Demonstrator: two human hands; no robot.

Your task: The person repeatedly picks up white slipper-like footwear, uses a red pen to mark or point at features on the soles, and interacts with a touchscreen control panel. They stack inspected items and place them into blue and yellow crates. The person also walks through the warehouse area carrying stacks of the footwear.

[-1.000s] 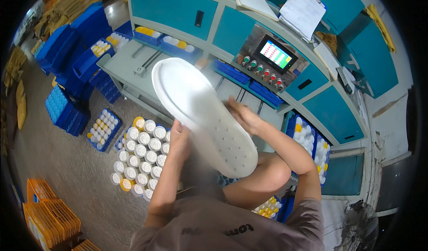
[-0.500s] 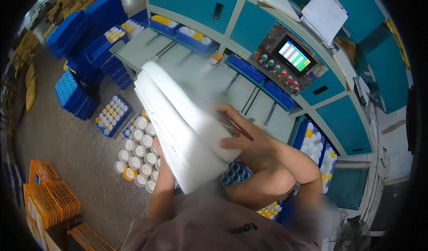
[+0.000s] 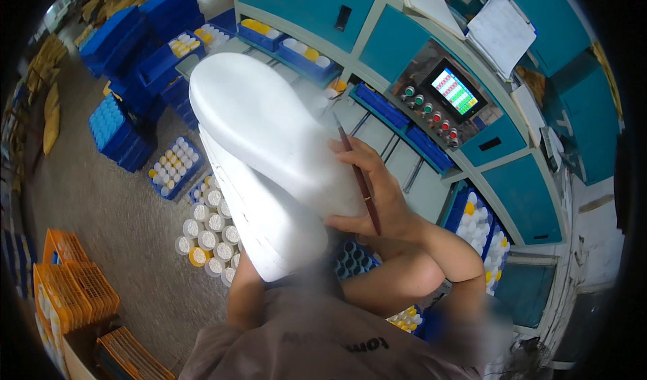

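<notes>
While propped on white board (image 3: 269, 144), right hand (image 3: 377, 198) pinching thin brush (image 3: 357, 178); left hand hidden under board, grip unclear; cups (image 3: 209, 225) at seven o'clock.

Right hand (image 3: 377, 198) steadies a big white shoe sole (image 3: 269, 137), a thin brown brush (image 3: 357, 178) pinched in its fingers (image 3: 350, 152). A second sole (image 3: 259, 211) sits beneath; the left hand seems hidden under it. Capped jars (image 3: 209, 225) crowd the floor.

2 white foam trays (image 3: 269, 130), 1 brown stick (image 3: 357, 178), 1 screen (image 3: 453, 91).
</notes>
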